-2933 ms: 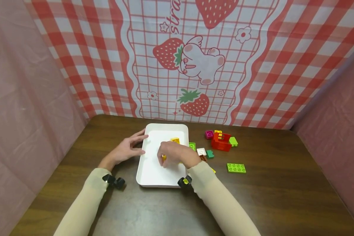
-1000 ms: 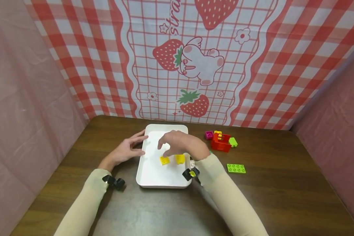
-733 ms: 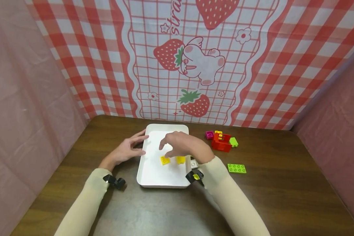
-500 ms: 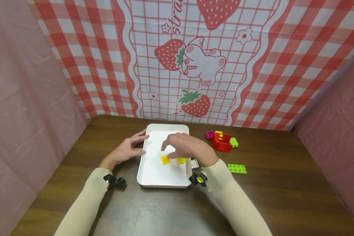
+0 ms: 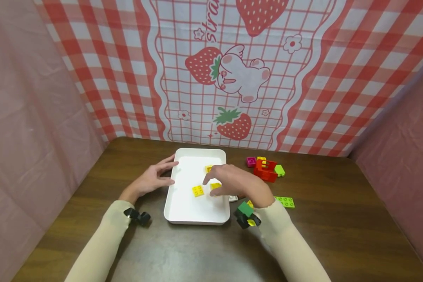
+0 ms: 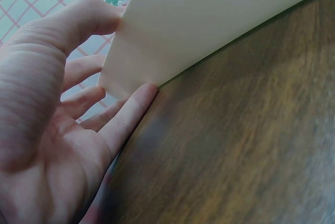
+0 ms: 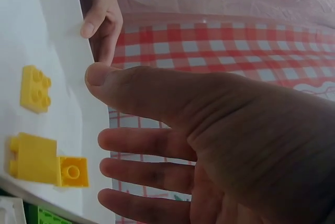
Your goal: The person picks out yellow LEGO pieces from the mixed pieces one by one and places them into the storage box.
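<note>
My left hand (image 5: pixel 151 180) rests against the left side of a white tray (image 5: pixel 183 213). In the left wrist view its thumb lies at the rim and the other fingertips touch the outer wall (image 6: pixel 157 41). Over the tray's right side hovers my right hand (image 5: pixel 236 182), fingers apart and holding nothing, as the right wrist view also shows. In the tray lie three yellow toy bricks: one with studs up (image 5: pixel 197 191), a taller brick (image 7: pixel 36 158) partly hidden in the head view, and one with its hollow side showing (image 7: pixel 73 171).
Right of the tray, a white brick (image 5: pixel 233 198) shows below my right hand, which hides other pieces. Farther back are a red box-shaped piece (image 5: pixel 265 174), a magenta brick (image 5: pixel 251 161) and a lime brick (image 5: pixel 279 170). A long lime brick (image 5: pixel 286 202) lies nearer.
My right hand has let go of a yellow brick in the tray, lifted off and moved right, its fingers spreading. My left hand has stayed at the tray's side.
</note>
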`<state>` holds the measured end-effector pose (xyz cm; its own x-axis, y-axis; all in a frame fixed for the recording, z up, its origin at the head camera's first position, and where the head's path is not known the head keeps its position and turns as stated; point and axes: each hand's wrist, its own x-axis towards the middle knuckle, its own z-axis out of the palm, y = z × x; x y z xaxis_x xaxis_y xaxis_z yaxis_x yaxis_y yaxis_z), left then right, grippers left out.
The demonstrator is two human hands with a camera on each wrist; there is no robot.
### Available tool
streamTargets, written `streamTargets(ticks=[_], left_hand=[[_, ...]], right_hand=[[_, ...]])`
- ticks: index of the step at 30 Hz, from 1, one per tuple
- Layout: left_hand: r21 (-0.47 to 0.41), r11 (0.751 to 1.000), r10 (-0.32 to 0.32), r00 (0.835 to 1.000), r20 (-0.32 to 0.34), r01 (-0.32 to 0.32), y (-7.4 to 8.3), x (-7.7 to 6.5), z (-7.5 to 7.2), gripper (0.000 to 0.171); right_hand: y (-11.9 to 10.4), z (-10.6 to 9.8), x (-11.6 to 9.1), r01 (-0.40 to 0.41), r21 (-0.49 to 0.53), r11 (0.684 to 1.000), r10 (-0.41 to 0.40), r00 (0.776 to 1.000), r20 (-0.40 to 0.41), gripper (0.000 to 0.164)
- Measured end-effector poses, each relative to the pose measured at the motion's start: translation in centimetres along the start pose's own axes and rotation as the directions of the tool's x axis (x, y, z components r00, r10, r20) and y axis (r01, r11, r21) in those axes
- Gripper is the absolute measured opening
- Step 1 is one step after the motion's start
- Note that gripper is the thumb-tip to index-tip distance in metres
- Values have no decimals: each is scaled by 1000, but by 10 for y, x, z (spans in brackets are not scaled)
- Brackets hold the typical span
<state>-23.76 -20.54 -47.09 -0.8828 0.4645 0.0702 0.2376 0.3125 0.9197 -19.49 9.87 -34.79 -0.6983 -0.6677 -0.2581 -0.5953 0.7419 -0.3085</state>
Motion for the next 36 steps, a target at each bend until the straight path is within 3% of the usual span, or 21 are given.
streamTargets(ticks=[12,18,30,36], left_hand=[[10,1000,4,1000,0,-4,2,0,0,70],[10,1000,23,1000,5,-23,3,-1,0,70],[5,1000,2,1000,2,-3,0,-2,0,71],[-1,1000,5,1000,1,-5,1,-2,1,71]], right_hand=[[23,7,-24,-112,67,991,114,993,-25,44],[33,11,-34,-112,88,990,115,993,-29,44],[52,18,-46,-54,85,995,60,996,-72,38],[58,20,-54,-85,72,994,90,993,-79,40]])
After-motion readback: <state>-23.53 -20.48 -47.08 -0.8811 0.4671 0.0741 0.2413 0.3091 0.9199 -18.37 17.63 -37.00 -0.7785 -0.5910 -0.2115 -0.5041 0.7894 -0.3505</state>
